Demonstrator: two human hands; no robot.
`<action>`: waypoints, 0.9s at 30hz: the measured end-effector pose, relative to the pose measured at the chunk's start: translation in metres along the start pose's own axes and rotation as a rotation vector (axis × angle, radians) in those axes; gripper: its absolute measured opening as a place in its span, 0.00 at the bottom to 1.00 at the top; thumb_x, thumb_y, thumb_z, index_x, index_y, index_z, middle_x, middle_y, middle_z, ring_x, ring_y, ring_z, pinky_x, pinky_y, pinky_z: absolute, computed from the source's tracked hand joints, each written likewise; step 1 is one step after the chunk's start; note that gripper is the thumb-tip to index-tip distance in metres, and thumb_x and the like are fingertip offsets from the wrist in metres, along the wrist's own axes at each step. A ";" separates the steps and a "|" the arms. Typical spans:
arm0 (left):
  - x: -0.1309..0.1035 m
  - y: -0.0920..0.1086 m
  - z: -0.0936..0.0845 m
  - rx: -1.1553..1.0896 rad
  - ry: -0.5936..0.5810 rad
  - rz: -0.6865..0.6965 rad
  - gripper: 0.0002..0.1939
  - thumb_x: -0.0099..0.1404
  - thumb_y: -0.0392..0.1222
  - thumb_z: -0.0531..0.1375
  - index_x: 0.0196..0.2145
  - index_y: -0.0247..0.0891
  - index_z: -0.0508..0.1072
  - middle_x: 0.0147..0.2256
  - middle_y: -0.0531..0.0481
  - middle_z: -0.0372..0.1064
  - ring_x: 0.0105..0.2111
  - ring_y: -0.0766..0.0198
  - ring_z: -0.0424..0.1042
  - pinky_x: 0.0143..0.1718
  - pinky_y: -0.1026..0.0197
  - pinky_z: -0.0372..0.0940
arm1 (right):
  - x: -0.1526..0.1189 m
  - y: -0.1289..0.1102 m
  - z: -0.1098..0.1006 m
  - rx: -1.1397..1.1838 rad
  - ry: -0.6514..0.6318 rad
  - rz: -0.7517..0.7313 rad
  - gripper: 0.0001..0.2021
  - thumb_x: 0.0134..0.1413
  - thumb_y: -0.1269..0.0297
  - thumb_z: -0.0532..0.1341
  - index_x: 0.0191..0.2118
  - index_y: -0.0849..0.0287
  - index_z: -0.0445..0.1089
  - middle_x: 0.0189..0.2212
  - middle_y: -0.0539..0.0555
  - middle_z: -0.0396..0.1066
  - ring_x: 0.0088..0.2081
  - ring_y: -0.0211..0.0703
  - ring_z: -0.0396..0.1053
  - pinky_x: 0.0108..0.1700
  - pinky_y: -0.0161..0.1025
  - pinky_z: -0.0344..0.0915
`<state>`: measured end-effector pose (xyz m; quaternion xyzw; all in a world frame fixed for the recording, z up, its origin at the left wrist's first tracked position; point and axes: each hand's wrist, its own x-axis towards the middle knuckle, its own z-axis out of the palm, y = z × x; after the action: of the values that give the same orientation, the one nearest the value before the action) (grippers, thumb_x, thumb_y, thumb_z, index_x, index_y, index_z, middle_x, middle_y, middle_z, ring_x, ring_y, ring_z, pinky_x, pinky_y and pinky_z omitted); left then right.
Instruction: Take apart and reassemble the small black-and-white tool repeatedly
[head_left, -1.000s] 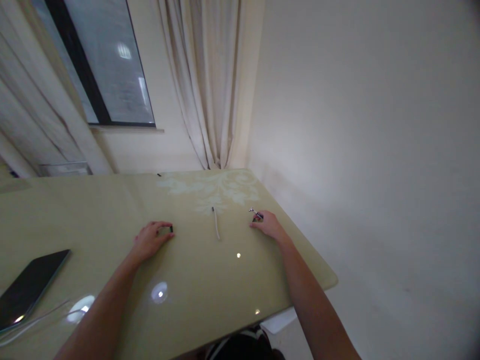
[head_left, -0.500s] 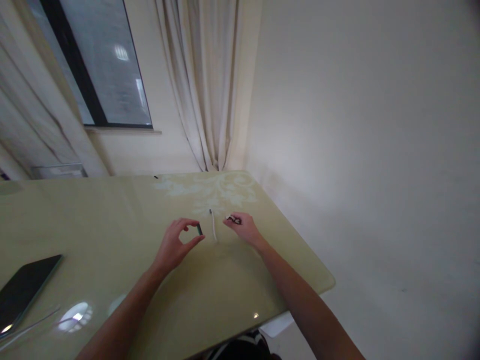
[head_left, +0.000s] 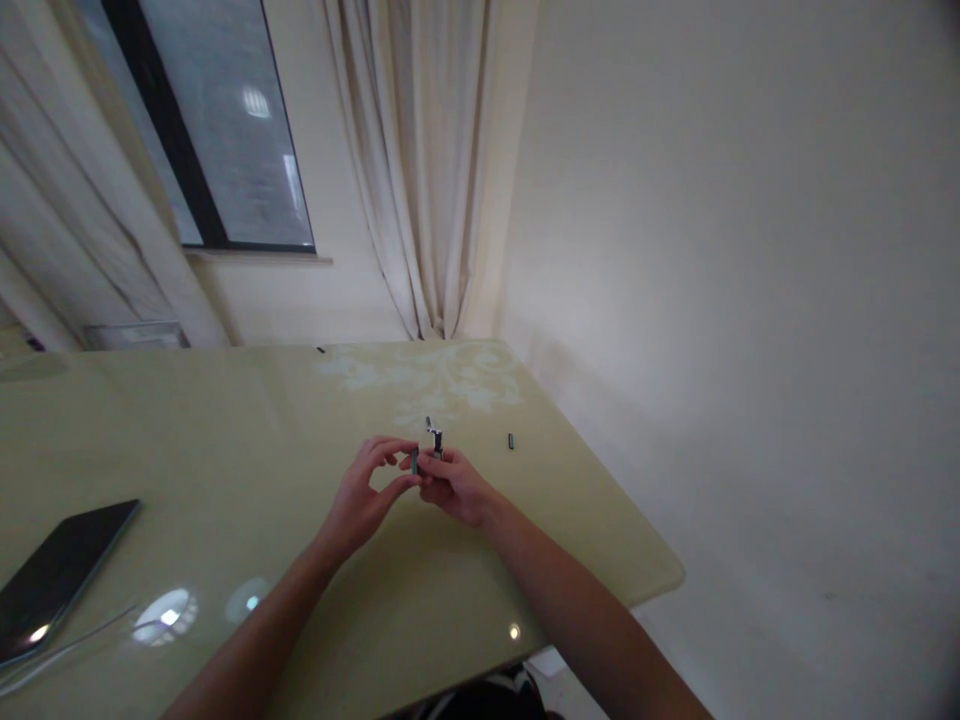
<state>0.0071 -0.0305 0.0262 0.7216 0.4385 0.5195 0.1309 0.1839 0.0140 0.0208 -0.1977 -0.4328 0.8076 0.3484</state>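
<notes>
Between its thumb and index finger, my left hand [head_left: 367, 492] pinches a small dark green piece [head_left: 415, 461] held upright. Touching it from the right is my right hand [head_left: 455, 485], its fingers closed round a small black-and-silver object [head_left: 438, 441] that sticks up above them. Just behind this object a thin item with a dark tip [head_left: 428, 423] lies on the table, mostly hidden. To the right of my hands, another small dark green piece [head_left: 511, 441] rests on the tabletop.
A dark tablet [head_left: 64, 570] lies on the glossy table [head_left: 600, 540] at the left, with a white cable [head_left: 71, 646] near it. A tiny black item [head_left: 321, 350] is by the far edge. Wall and curtains stand behind.
My right hand has moved left and now meets my left hand at the green piece. A small dark green piece now shows on the table where my right hand was. The view has shifted slightly.
</notes>
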 end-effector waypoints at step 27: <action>0.001 0.011 0.001 -0.126 0.009 -0.110 0.24 0.64 0.49 0.67 0.57 0.45 0.72 0.44 0.48 0.73 0.38 0.61 0.68 0.44 0.57 0.65 | 0.001 0.004 -0.004 -0.188 0.107 -0.210 0.20 0.49 0.47 0.73 0.37 0.60 0.79 0.20 0.44 0.56 0.21 0.30 0.46 0.24 0.34 0.42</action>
<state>0.0135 -0.0357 0.0333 0.6843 0.4445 0.5414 0.2026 0.1839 0.0150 0.0154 -0.2259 -0.5054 0.7109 0.4337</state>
